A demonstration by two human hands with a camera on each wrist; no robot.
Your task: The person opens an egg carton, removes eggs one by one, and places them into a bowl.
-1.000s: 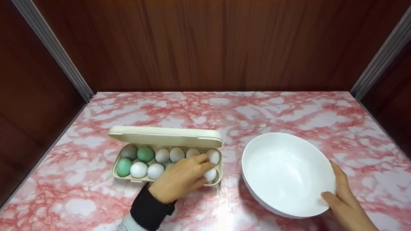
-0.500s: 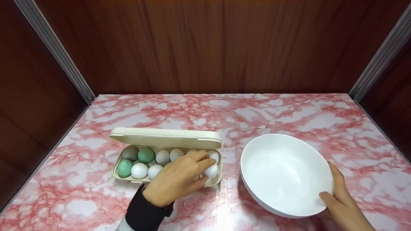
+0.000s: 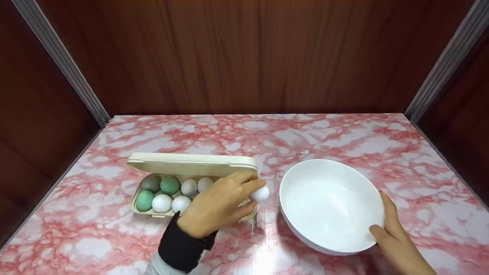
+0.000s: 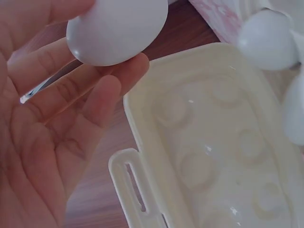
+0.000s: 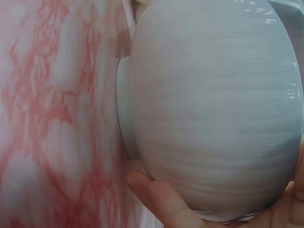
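A white egg (image 3: 261, 194) is pinched between the thumb and fingers of my left hand (image 3: 214, 208). Raised over the right end of the cream egg box (image 3: 153, 215), it pokes out past the fingertips toward the bowl. Seen from the left wrist, the egg (image 4: 116, 31) hangs above the box lid's dimpled inner face (image 4: 218, 137). My right hand (image 3: 397, 240) grips a large white bowl (image 3: 328, 206) by its right side, thumb over the rim. In the right wrist view, fingers (image 5: 166, 204) support the bowl's outer wall (image 5: 213, 95) near its foot. The bowl tips toward the left, with nothing inside.
Green eggs (image 3: 170, 185) and white eggs (image 3: 162, 203) fill the box's left part; my left hand covers much of its right part. The hinged lid (image 3: 191, 158) stands partly raised behind them. A red-and-white marbled tabletop (image 3: 267, 141) meets brown wood panels (image 3: 244, 57) at the back.
My left hand has lifted the white egg from the box's front right corner, carrying it up and slightly right. The right hand keeps its hold on the bowl.
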